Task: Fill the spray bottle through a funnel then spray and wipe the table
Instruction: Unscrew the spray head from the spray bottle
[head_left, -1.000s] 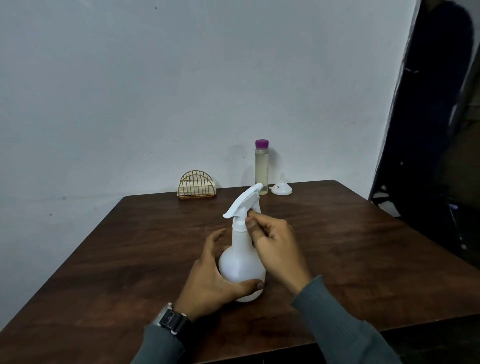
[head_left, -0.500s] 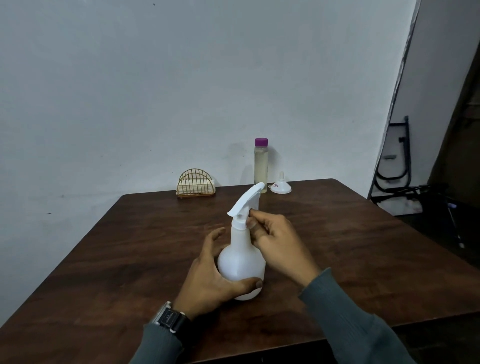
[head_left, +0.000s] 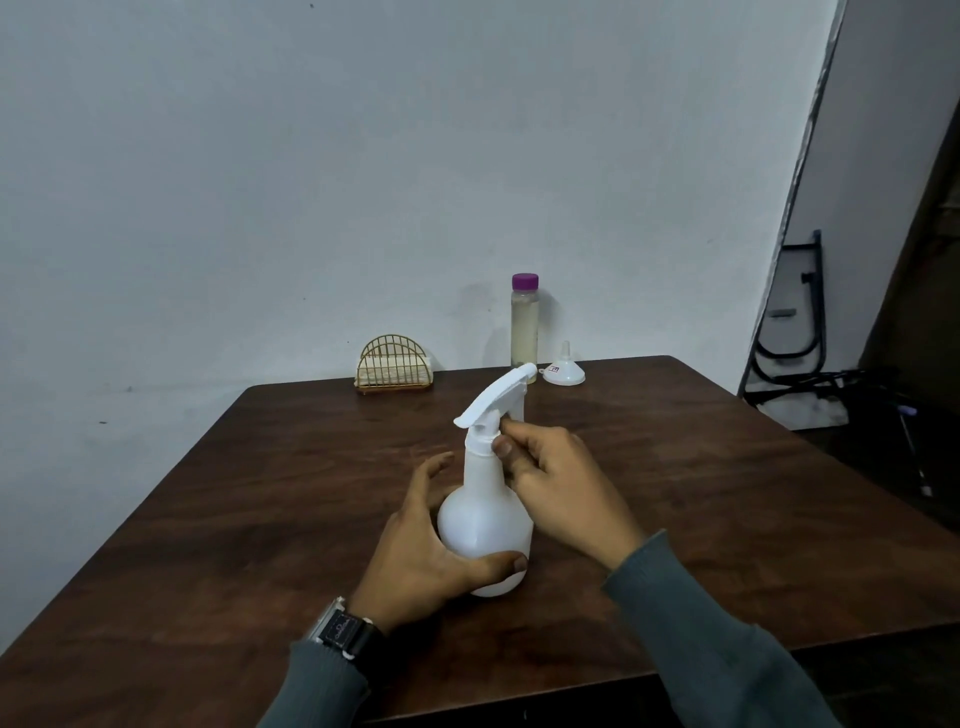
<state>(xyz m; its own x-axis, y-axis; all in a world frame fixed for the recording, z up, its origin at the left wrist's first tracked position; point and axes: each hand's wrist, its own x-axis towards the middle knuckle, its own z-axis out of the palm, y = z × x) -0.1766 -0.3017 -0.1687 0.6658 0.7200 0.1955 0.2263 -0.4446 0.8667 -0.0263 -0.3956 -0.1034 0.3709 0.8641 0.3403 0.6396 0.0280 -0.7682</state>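
Note:
A white spray bottle (head_left: 485, 525) stands upright on the dark wooden table (head_left: 260, 519), near its front middle. My left hand (head_left: 421, 551) grips the bottle's round body from the left, thumb across its front. My right hand (head_left: 550, 478) pinches the collar just under the white trigger head (head_left: 493, 397). At the table's back edge stand a clear bottle with a purple cap (head_left: 524, 327), holding pale liquid, and a small white funnel (head_left: 564, 369) lying mouth down to its right.
A gold wire holder (head_left: 393, 369) with folded napkins sits at the back, left of the clear bottle. A grey wall rises behind the table. Black metal frames (head_left: 795, 332) lean in the corner at the right.
The trigger head has turned slightly under my right hand's fingers, while my left hand keeps the body still. A dark figure at the right, seen one second ago, is gone.

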